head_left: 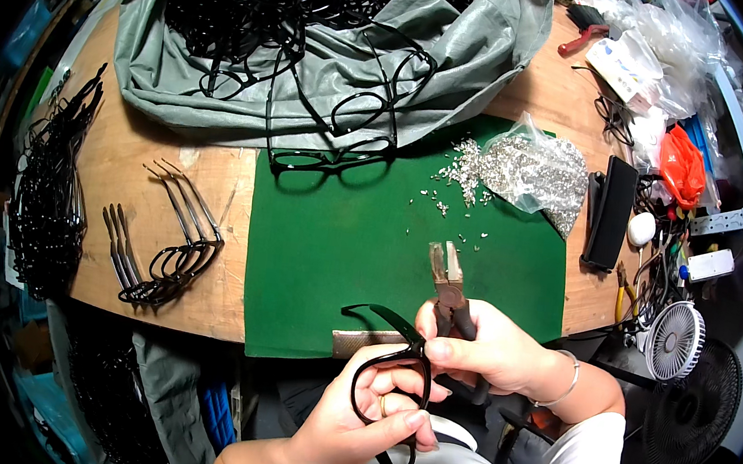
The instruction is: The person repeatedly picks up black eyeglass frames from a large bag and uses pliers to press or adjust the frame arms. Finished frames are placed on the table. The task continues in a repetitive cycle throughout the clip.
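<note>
Plier handles (466,369) hidden in hand.

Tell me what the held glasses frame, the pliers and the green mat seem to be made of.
Glasses frame: probably glossy black plastic, with highlights along its rim.
Pliers: dull grey metal jaws, worn looking; handles hidden in the right hand.
Green mat: flat matte sheet, perhaps felt or rubber; hard to tell.

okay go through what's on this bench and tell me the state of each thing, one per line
Glasses frame: held in left hand, temple unfolded.
Pliers: gripped by right hand, jaws slightly open.
Bag of metal bits: open, bits spilled on green mat.
Fan: cannot tell if running.
</note>
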Demonstrator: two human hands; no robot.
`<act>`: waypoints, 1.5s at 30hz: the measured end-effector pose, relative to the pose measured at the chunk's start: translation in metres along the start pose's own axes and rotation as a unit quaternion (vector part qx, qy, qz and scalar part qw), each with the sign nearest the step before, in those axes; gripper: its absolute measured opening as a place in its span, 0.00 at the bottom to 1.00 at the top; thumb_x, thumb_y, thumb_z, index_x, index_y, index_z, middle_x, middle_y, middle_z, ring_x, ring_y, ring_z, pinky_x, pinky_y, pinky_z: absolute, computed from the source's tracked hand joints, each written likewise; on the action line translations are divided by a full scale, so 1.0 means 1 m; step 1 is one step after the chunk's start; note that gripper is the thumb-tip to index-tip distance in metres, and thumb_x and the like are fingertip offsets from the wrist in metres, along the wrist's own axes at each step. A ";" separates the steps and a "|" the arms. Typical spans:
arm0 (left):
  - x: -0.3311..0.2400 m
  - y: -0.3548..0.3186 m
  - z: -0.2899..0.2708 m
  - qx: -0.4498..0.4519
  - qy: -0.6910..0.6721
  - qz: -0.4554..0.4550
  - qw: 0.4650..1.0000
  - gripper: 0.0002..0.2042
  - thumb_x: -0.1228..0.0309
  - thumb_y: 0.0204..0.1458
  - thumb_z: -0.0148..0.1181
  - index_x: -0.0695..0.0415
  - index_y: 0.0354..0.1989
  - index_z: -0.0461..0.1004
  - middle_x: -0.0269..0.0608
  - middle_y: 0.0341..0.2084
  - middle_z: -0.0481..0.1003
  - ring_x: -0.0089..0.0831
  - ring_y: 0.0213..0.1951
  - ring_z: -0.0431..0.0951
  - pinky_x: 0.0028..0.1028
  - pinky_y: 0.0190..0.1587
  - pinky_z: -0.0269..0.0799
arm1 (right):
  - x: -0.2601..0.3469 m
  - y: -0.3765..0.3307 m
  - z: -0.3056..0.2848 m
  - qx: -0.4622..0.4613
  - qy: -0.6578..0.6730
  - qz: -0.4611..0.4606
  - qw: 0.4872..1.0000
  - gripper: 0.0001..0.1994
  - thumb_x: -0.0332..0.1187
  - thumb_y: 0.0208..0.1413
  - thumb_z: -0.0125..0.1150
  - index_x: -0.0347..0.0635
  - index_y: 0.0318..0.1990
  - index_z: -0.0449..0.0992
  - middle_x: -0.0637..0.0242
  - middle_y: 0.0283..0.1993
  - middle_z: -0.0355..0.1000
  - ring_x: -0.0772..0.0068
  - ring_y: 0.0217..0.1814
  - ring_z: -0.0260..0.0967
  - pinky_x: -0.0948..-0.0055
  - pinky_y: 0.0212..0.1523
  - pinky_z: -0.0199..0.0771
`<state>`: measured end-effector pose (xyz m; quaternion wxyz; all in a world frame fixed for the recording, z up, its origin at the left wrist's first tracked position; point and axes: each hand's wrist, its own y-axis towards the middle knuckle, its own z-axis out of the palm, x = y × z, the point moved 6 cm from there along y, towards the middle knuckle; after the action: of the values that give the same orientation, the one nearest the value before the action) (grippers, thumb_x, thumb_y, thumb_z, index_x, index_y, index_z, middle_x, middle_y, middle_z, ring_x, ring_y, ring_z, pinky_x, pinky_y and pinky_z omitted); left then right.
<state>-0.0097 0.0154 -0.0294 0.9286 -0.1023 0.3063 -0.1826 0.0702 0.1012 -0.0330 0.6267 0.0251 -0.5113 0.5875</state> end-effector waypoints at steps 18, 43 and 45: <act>0.004 -0.016 -0.006 0.014 -0.031 -0.035 0.999 0.19 0.84 0.49 0.46 0.63 0.51 0.56 0.47 0.41 0.68 0.29 0.33 0.74 0.24 0.37 0.70 | 0.016 -0.030 0.010 0.135 -0.442 0.111 0.880 0.22 0.46 0.54 0.44 0.29 0.38 0.66 0.51 0.22 0.66 0.55 0.26 0.66 0.65 0.28 0.65; 0.002 -0.005 0.001 -0.018 -0.010 -0.042 0.999 0.23 0.82 0.49 0.47 0.62 0.54 0.49 0.47 0.39 0.66 0.27 0.31 0.73 0.26 0.36 0.71 | 0.015 -0.021 -0.053 -0.134 -0.539 -0.203 0.807 0.08 0.31 0.45 0.58 0.36 0.29 0.67 0.59 0.27 0.66 0.63 0.28 0.65 0.72 0.30 0.66; -0.016 -0.016 0.004 0.026 0.047 -0.022 0.998 0.24 0.82 0.50 0.46 0.61 0.55 0.48 0.48 0.40 0.66 0.25 0.31 0.73 0.26 0.37 0.70 | -0.009 -0.019 -0.077 -0.175 -0.467 -0.249 0.830 0.07 0.25 0.42 0.58 0.37 0.27 0.66 0.61 0.26 0.65 0.67 0.26 0.64 0.75 0.30 0.65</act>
<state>-0.0233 0.0075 -0.0129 0.9114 -0.0765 0.3421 -0.2154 0.1339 0.1381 -0.0647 0.4328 0.3131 -0.8133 0.2306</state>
